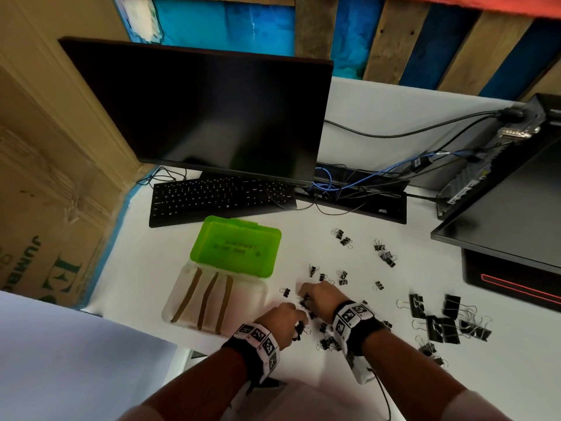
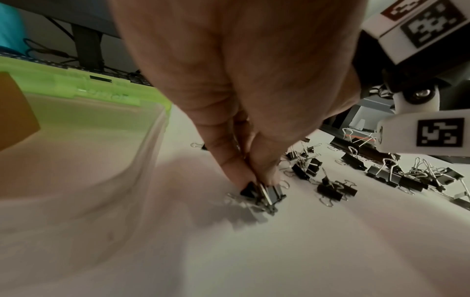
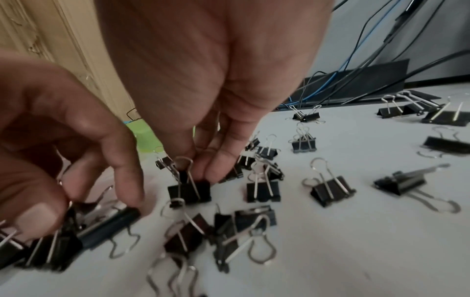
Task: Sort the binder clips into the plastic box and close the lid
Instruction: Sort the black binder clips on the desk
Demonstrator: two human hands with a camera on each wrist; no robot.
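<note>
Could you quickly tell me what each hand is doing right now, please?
Left hand: fingertips pinch a bunch of small binder clips.
Right hand: fingertips pinch one small binder clip on the desk.

A white tabletop [image 1: 379, 98] is sitting against a wall of blue and brown planks [image 1: 425, 41], with cardboard [image 1: 45, 177] lining its left edge

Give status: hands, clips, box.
Left hand pinching small clips; right hand pinching one clip. Box open, lid up, no clips visible inside. Most clips loose on desk. Nothing in the way.
</note>
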